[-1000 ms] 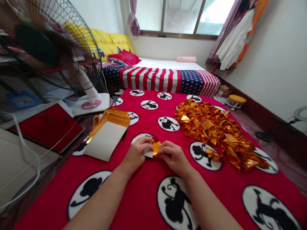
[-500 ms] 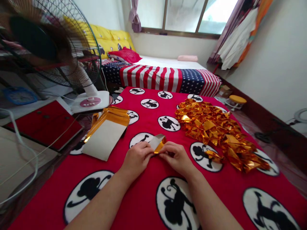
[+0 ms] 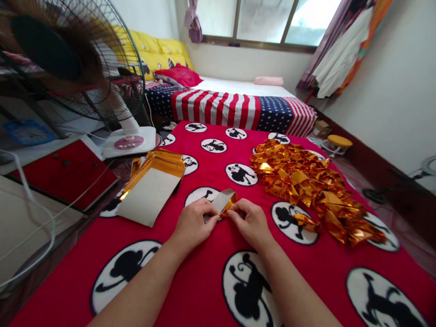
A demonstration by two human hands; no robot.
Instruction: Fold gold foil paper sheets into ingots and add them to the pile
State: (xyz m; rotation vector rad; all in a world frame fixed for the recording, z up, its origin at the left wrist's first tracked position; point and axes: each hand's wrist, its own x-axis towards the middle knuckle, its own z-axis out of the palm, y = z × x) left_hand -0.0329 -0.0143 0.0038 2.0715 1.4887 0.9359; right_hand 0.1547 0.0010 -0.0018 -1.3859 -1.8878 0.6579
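Bridging left hand (image 3: pixel 195 222) and right hand (image 3: pixel 250 223) is creased, gold-faced paper (image 3: pixel 224 200).

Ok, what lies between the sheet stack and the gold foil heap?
Head view: left hand, right hand and the folded sheet they hold, over patterned red cloth.

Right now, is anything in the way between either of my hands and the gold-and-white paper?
Nothing visible: your left hand and right hand both touch the gold-and-white paper. The stack of gold foil sheets lies off to the left, the pile of crumpled gold foil to the right, neither in between.
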